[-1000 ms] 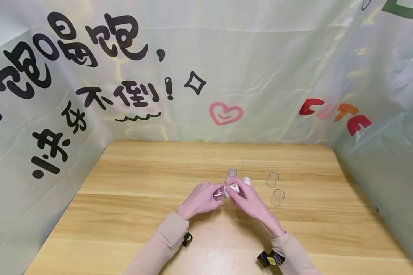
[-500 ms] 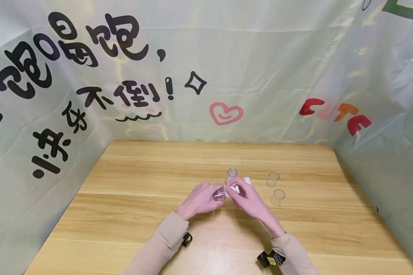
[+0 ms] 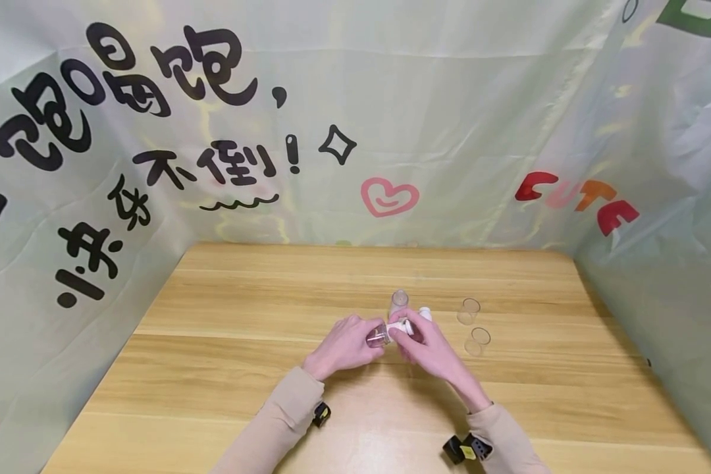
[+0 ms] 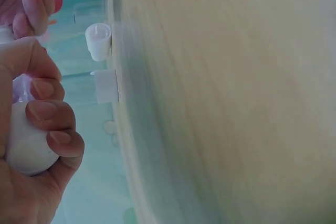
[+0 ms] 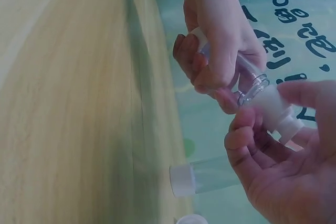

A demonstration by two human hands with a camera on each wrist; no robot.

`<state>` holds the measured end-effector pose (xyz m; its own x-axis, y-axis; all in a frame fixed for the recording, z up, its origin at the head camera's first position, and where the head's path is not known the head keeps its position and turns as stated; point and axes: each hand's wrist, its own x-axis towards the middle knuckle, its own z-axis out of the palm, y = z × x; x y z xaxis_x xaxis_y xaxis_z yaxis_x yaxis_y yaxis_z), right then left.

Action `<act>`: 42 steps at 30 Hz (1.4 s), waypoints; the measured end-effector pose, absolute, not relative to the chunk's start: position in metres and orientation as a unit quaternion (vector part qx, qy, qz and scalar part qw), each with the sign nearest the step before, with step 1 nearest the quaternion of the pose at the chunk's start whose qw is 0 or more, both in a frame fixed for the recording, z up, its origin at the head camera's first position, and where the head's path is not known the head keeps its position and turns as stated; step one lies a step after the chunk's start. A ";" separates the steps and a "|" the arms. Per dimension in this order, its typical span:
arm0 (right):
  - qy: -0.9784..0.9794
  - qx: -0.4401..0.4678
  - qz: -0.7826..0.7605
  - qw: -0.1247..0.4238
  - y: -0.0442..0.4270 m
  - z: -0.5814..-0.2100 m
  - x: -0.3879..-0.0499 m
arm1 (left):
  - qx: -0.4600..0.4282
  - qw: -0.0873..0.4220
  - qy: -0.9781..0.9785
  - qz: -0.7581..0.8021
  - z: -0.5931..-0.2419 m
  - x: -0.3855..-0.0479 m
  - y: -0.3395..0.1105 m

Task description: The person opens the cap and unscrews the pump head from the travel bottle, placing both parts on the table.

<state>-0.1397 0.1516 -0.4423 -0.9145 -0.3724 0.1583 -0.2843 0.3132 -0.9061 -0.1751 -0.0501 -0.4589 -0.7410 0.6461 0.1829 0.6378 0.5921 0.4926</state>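
Note:
Near the middle of the table, my left hand (image 3: 343, 343) grips a small clear bottle (image 5: 249, 72) lying on its side. Fingers curl round its white base (image 4: 31, 148). At the bottle's threaded neck, my right hand (image 3: 429, 349) pinches a white pump head (image 5: 270, 107) between thumb and fingers. Whether the threads are engaged cannot be told. Behind the hands, a second clear bottle (image 3: 399, 300) stands upright on a white base (image 4: 106, 86). Beside it a loose white pump head (image 4: 98, 40) sits on the table, partly hidden by my right hand in the head view.
Two clear caps (image 3: 469, 311) stand on the wooden table (image 3: 261, 289) to the right of the hands. A printed cloth (image 3: 462, 131) rises along the back and both sides. Small black cameras (image 3: 467, 449) sit at the wrists.
Both hands stay in nearly the same place. The right fingers shift slightly round the white pump head, and the head view tilts a little.

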 end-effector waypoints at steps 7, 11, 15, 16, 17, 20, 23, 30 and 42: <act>0.814 -0.212 -0.537 0.058 0.151 -0.442 -0.139 | 0.359 0.007 0.892 0.274 -0.459 -0.175 -0.050; 0.826 -0.194 -0.526 0.064 0.151 -0.443 -0.140 | 0.358 0.007 0.894 0.269 -0.459 -0.174 -0.050; 0.814 -0.205 -0.542 0.046 0.153 -0.442 -0.140 | 0.356 0.010 0.895 0.267 -0.459 -0.174 -0.050; 0.810 -0.210 -0.546 0.038 0.154 -0.442 -0.139 | 0.356 0.012 0.895 0.268 -0.459 -0.175 -0.049; 0.805 -0.215 -0.551 0.028 0.155 -0.443 -0.139 | 0.355 0.013 0.895 0.268 -0.458 -0.175 -0.049; 0.803 -0.216 -0.556 -0.003 0.161 -0.445 -0.139 | 0.347 0.021 0.896 0.276 -0.458 -0.174 -0.050; 0.816 -0.209 -0.538 -0.027 0.169 -0.447 -0.139 | 0.338 0.026 0.897 0.284 -0.457 -0.174 -0.051; 0.881 -0.192 -0.429 -0.051 0.190 -0.446 -0.135 | 0.320 0.020 0.900 0.297 -0.457 -0.173 -0.050; 0.960 -0.175 -0.175 -0.132 0.204 -0.444 -0.131 | 0.310 0.011 0.901 0.303 -0.456 -0.173 -0.050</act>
